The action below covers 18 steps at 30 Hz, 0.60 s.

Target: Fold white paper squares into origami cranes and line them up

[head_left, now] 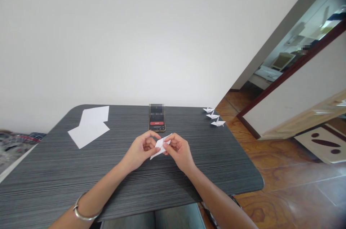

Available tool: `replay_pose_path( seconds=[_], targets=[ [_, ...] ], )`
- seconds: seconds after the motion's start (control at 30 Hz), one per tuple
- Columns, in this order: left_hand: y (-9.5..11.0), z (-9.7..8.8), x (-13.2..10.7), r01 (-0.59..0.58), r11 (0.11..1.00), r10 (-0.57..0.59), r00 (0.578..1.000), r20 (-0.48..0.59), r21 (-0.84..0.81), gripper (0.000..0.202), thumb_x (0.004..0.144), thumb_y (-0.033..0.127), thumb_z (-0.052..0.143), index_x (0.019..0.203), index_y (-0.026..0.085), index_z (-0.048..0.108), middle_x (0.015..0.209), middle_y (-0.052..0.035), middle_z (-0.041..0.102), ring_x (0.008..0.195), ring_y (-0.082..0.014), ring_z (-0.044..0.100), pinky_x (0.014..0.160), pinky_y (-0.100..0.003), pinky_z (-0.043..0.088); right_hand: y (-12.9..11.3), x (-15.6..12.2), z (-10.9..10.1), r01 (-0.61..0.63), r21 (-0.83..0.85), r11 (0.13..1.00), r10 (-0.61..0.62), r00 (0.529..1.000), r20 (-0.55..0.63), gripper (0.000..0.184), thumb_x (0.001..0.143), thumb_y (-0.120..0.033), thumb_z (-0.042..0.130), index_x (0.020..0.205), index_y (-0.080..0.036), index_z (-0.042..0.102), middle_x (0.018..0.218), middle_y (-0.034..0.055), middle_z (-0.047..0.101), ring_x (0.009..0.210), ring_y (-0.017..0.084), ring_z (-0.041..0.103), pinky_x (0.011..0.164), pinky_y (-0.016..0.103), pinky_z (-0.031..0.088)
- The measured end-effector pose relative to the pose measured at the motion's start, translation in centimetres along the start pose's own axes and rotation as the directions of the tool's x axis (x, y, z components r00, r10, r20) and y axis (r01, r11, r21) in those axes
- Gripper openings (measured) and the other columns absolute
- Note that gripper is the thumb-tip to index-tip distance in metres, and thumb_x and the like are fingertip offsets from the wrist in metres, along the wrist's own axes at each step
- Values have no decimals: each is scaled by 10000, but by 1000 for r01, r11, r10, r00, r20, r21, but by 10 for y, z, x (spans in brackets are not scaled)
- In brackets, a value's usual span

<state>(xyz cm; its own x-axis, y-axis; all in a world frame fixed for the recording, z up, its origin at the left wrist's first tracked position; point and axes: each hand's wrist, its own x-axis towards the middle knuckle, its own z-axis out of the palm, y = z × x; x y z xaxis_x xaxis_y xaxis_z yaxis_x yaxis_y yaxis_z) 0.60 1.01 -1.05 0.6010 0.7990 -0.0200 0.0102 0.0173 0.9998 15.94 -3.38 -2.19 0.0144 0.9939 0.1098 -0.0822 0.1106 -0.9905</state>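
A small piece of folded white paper (160, 145) is held above the front middle of the table, between my two hands. My left hand (140, 150) pinches its left side, thumb on top and fingers curled behind. On the other side, my right hand (180, 151) grips the paper with thumb and fingertips near its upper right. The fingers partly cover the folds. Just beyond my hands a phone (157, 118) lies on the table with its screen lit. Three folded paper cranes (218, 123) sit in a row at the table's far right edge.
Loose white paper sheets (90, 131) overlap on the left of the dark striped table (113, 182). A white wall (162, 41) rises behind it. Wooden-looking floor (278, 175) and a low cabinet (321, 142) are at the right. Plastic-wrapped items (13, 149) lie at the left.
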Motion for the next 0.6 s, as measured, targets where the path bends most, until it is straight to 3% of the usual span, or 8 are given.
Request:
replay_pose_path(
  seconds=[0.27,0.43,0.5,0.6],
  targets=[
    [-6,1,2,70,993,-74,996,-44,-96,425,651,274,674,984,137,448,525,80,509,455,-65,466,471,-176,336,-2,0,0,1,18,1000,-1,1000,-12,144,712,-252,617,807,-199,522,604,-43,597,479,94,556,499,212,464],
    [-7,2,4,219,972,-218,976,13,-90,298,626,356,674,664,111,507,481,34,549,417,-62,446,446,-178,309,2,0,-1,10,39,999,-11,1000,14,143,717,-224,616,806,-188,510,604,-42,598,491,87,558,492,197,456],
    [-5,2,3,225,971,-224,974,22,-77,311,635,367,663,580,110,497,481,19,555,417,-55,429,442,-175,284,3,1,-1,11,67,998,-12,1000,8,235,709,-212,625,904,-196,495,618,-46,609,487,86,558,487,197,458],
    [-3,2,2,190,981,-191,982,-12,-46,323,647,359,654,527,110,487,446,33,517,411,-48,396,437,-171,248,4,3,-3,-6,128,992,9,1000,-23,555,678,-198,658,1151,-230,369,586,-79,598,474,96,564,476,205,465]
  ],
)
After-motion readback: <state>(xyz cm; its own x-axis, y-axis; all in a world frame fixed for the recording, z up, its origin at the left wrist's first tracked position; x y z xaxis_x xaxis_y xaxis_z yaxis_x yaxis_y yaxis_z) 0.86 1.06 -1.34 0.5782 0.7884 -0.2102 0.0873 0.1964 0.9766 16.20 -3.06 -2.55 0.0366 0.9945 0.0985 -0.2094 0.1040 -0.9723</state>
